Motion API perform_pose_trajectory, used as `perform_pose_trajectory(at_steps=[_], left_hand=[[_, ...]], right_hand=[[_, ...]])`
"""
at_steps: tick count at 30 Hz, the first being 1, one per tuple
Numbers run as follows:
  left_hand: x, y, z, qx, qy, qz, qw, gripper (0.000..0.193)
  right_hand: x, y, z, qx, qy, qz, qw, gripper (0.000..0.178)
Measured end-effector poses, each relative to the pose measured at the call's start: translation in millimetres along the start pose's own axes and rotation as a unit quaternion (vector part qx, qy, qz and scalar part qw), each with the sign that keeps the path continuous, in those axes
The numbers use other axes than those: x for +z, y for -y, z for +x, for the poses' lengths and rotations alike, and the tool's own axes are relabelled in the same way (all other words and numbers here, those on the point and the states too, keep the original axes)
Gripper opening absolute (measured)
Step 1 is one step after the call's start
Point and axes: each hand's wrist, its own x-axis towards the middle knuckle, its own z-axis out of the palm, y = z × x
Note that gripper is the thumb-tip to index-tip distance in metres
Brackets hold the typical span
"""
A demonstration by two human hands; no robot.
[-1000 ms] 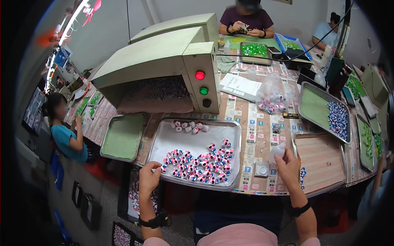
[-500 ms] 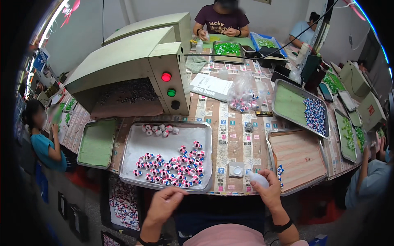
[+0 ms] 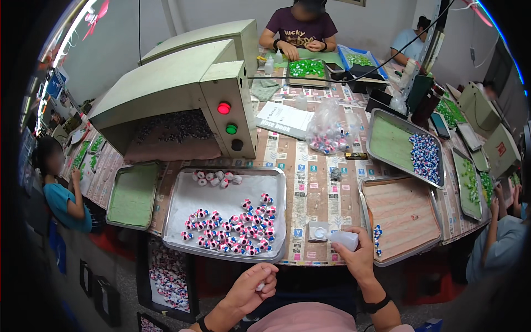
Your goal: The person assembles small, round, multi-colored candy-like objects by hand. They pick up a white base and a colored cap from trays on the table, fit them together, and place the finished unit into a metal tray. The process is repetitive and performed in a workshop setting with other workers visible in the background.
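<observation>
My right hand (image 3: 357,257) grips a translucent white squeeze bottle (image 3: 346,240), tipped on its side. Its nozzle points left, at a small square holder with a round white dish (image 3: 318,231) on the table edge. My left hand (image 3: 251,288) is closed in front of the near edge of a metal tray (image 3: 191,207); a bit of a small white piece (image 3: 260,286) shows between its fingers, the rest hidden. Inside that paper-lined tray lie many small pink, white and blue figures (image 3: 238,229), with several whitish pieces (image 3: 218,178) along its far side.
A beige oven-like machine (image 3: 177,105) with lit buttons stands behind the tray. To the right are a paper-lined tray (image 3: 401,216), a tray of blue figures (image 3: 395,144) and a bag of figures (image 3: 329,133). A green-lined tray (image 3: 131,193) sits left. Co-workers sit around.
My left hand has drawn back from the tray's near edge, closing around a small piece. My right hand has tipped the bottle over, bringing its nozzle to the small dish.
</observation>
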Motion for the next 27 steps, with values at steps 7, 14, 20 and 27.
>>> perform_pose_trajectory(at_steps=[7,14,20,27], left_hand=[[2.2,-1.3,-3.5,-0.02,-0.055,-0.087,0.995,0.018],[1.7,-7.0,-13.1,-0.012,-0.05,-0.095,0.994,0.022],[2.2,-13.9,-15.5,-0.002,-0.048,-0.11,0.993,0.025],[3.7,-7.3,-7.0,0.006,-0.024,-0.084,0.996,0.033]], right_hand=[[0.6,22.7,3.2,-0.132,-0.004,-0.134,0.982,0.034],[-0.4,24.4,3.8,-0.139,-0.003,-0.114,0.984,0.035],[-2.2,7.9,4.3,-0.007,-0.008,0.007,1.0,0.034],[-1.4,-1.3,33.3,-0.024,0.008,0.005,1.0,0.036]])
